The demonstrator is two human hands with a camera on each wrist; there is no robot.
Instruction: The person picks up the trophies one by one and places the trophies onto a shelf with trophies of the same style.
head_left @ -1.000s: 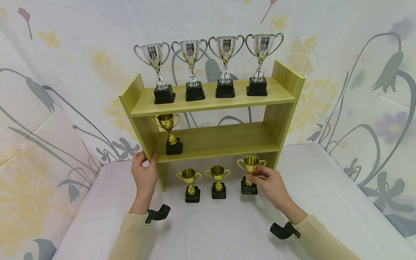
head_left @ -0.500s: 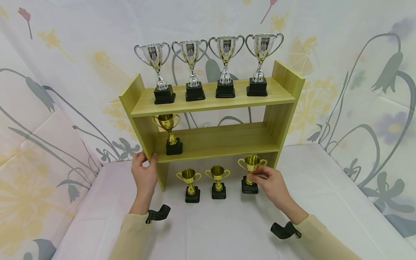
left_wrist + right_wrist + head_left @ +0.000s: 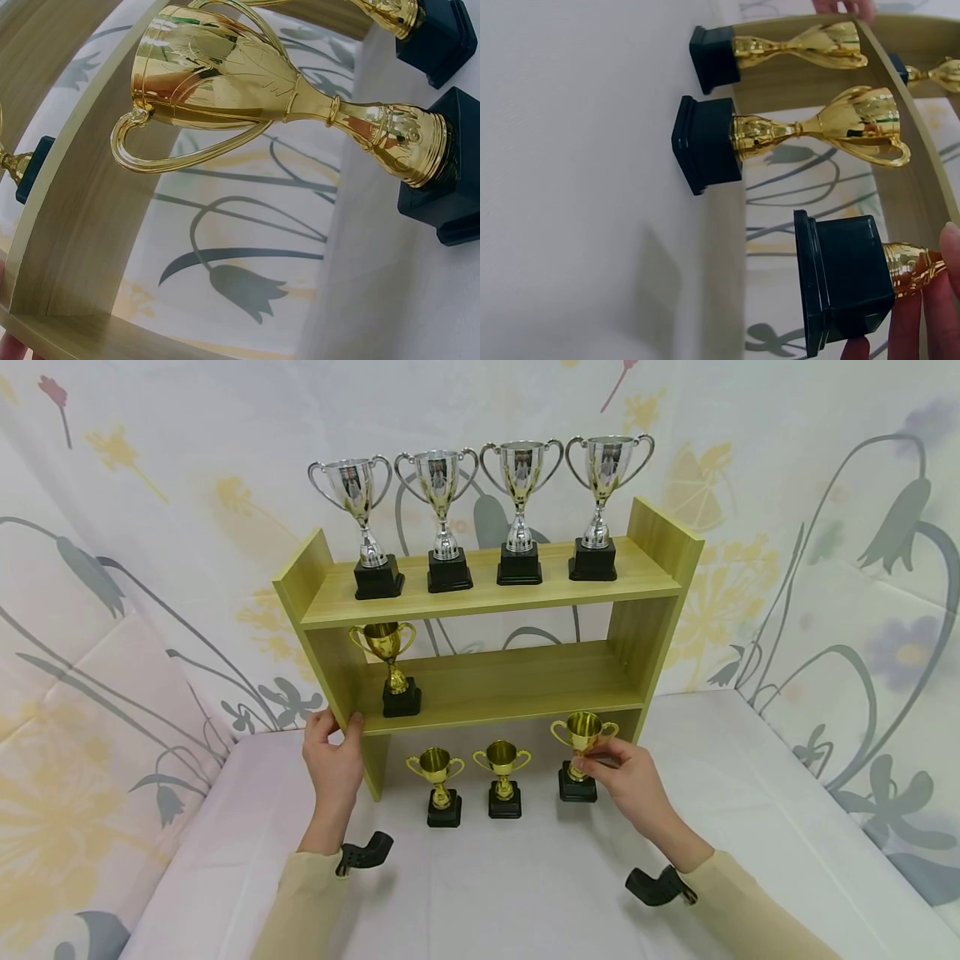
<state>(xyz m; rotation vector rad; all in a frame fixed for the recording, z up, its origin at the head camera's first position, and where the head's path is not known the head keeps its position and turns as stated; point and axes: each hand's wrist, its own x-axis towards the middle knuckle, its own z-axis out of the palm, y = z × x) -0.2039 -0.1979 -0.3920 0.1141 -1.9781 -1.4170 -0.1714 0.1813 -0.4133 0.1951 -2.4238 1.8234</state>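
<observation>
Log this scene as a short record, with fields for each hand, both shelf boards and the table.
Left hand: grips the shelf's left side panel
Right hand: pinches a lifted gold trophy by its stem
Upper board: four silver trophies
Lower board: one gold cup, left end
Table: two upright gold trophies

Four trophies (image 3: 520,518) atop the rack (image 3: 517,681), three others (image 3: 504,789) before it

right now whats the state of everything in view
shelf unit: standing
silver trophies: four, upright on top board
lone gold trophy: upright on middle board
two gold trophies: upright on table
held gold trophy: clear of table
left grip: holding shelf unit's left side
right grip: pinching held gold trophy's stem
</observation>
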